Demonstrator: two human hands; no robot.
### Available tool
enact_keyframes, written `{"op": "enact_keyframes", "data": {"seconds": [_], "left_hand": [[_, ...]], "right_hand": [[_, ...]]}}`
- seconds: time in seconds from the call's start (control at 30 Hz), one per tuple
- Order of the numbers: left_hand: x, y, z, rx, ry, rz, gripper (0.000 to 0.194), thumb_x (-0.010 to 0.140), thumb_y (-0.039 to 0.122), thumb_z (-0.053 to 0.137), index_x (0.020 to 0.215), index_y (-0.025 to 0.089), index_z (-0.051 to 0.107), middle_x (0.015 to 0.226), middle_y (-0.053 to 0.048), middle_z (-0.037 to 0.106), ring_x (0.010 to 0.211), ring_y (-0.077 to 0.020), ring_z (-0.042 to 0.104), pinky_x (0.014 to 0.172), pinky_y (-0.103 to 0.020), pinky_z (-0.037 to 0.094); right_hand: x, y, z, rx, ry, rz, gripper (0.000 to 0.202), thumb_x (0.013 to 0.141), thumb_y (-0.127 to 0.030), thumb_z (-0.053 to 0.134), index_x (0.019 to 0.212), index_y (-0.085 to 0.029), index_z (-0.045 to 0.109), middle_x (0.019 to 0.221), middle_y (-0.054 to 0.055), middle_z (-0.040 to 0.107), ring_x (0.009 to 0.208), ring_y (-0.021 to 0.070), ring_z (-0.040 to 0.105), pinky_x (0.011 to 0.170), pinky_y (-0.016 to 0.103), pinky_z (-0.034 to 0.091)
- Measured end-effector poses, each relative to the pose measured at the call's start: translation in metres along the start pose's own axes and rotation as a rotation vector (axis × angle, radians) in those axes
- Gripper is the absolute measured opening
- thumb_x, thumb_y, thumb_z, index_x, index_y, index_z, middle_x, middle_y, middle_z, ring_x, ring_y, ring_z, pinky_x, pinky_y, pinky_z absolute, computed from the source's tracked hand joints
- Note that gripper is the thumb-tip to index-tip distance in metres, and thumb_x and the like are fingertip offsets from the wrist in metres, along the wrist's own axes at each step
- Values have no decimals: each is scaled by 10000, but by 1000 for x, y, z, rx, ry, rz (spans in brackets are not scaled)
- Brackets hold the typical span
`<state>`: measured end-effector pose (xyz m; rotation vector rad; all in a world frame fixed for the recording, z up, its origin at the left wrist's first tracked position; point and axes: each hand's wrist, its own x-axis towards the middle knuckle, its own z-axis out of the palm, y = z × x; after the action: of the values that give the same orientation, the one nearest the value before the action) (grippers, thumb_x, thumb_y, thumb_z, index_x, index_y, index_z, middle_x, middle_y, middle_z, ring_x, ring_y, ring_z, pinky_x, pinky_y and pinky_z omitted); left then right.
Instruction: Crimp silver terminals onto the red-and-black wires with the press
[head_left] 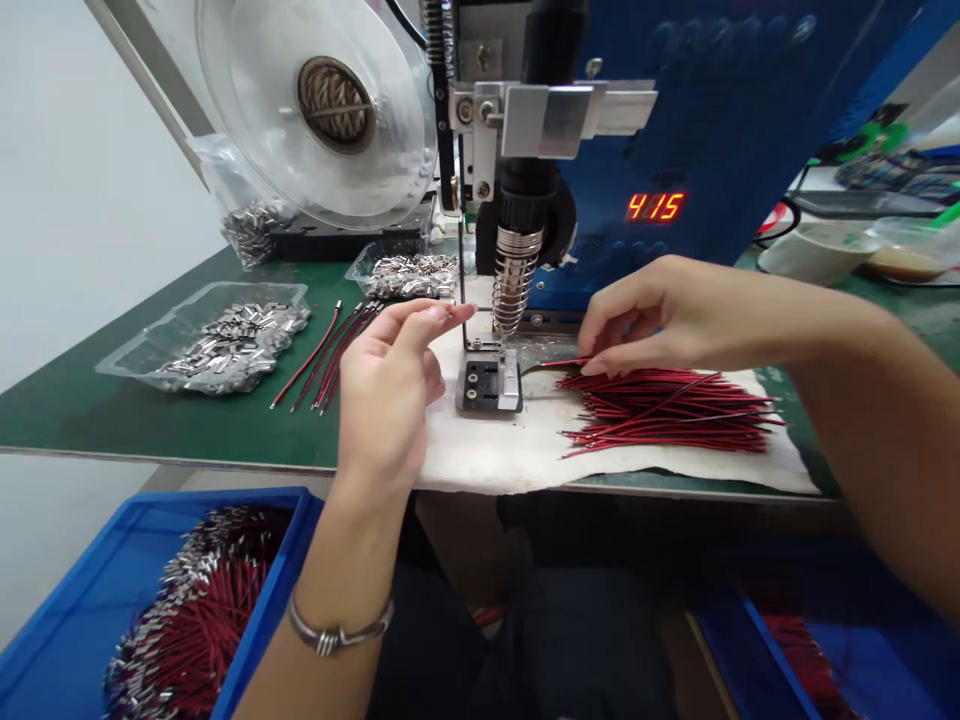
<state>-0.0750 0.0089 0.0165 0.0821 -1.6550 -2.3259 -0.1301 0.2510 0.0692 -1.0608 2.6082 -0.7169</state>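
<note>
On the far left, low down, a blue bin (67, 600) holds lots of red wires with shiny metal ends (210, 610). Above it is a green bench (82, 400). A clear tray (139, 350) full of little metal bits sits there. Behind that tray is a see-through bag (217, 165) with more metal bits, next to a big clear reel (262, 100). A short row of red wires (322, 360) lies on the bench beside the tray. A smaller clear tray (361, 270) of metal bits is behind the row.

Next comes the left hand (390, 390). Its thumb and first finger are pinched together near the spring (517, 270) of a machine. I can't tell if anything is between them. Under the spring sits a small metal block (509, 382). The blue box (720, 130) behind shows 415 in red lights.

To the right of the block, one red wire (559, 363) points toward it. The right hand (675, 320) has that wire pinched in its fingertips. Just under this hand, a big pile of red wires (675, 415) lies on a white cloth (487, 455).
</note>
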Motion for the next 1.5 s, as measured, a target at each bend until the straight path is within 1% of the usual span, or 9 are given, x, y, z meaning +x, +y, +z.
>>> {"op": "enact_keyframes", "data": {"seconds": [0.1, 0.2, 0.37, 0.47, 0.73, 0.97, 1.1, 1.37, 1.5], "left_hand": [[-1, -5, 0, 40, -12, -51, 75, 755, 226, 720, 792, 166, 697, 881, -55, 755, 396, -5, 249, 369, -187, 171], [-4, -11, -2, 132, -64, -54, 92, 772, 254, 747, 815, 172, 742, 863, -45, 758, 394, -10, 278, 376, -198, 222], [-7, -18, -9, 213, -91, -13, 165, 812, 329, 763, 927, 216, 798, 843, -45, 761, 624, -91, 592, 562, -208, 441], [-8, -19, -12, 229, -108, -1, 223, 809, 344, 778, 997, 225, 792, 859, -45, 754, 739, -125, 653, 640, -222, 490], [-8, -17, -11, 201, -134, -5, 187, 765, 339, 822, 880, 202, 767, 897, -60, 750, 726, -136, 652, 617, -231, 491], [-7, -20, -13, 182, -146, 7, 198, 746, 313, 843, 898, 216, 761, 906, -41, 743, 815, -142, 663, 656, -217, 497], [-8, -18, -12, 205, -143, -7, 189, 737, 318, 853, 842, 197, 754, 878, -39, 744, 792, -126, 662, 680, -206, 509], [-9, -16, -6, 101, -65, -19, 169, 734, 275, 845, 864, 190, 779, 901, -74, 773, 659, -118, 653, 509, -204, 458], [-8, -19, -9, 141, -79, -4, 175, 759, 285, 820, 929, 240, 813, 903, -53, 773, 690, -126, 657, 552, -216, 486]], "right_hand": [[4, -6, 8, 57, 43, -31, 288, 888, -455, 646, 964, -208, 773, 777, 30, 745, 669, 158, 663, 572, 268, 483], [6, -9, 16, 154, 35, -59, 270, 904, -437, 644, 948, -195, 756, 724, 20, 714, 630, 139, 638, 563, 258, 474], [8, -11, 28, 282, 40, 6, 259, 922, -429, 641, 959, -181, 706, 719, 14, 691, 583, 121, 619, 525, 239, 466], [10, -13, 34, 279, 79, 12, 271, 939, -439, 611, 962, -180, 686, 685, -3, 657, 546, 103, 563, 504, 229, 422], [11, -16, 45, 231, 182, -11, 270, 905, -453, 667, 874, -185, 667, 627, -41, 570, 533, 91, 441, 497, 233, 322], [11, -20, 47, 268, 240, -55, 329, 934, -491, 611, 950, -184, 726, 767, 20, 698, 646, 138, 563, 595, 263, 423], [11, -21, 48, 190, 286, -49, 318, 938, -461, 605, 921, -174, 744, 705, 12, 675, 600, 126, 524, 575, 263, 395], [11, -24, 52, 142, 310, -97, 246, 924, -373, 617, 857, -159, 718, 667, 1, 666, 553, 105, 510, 567, 255, 383], [12, -24, 52, 121, 323, -106, 241, 927, -366, 616, 857, -158, 716, 673, 1, 665, 564, 105, 518, 570, 257, 377]]}}
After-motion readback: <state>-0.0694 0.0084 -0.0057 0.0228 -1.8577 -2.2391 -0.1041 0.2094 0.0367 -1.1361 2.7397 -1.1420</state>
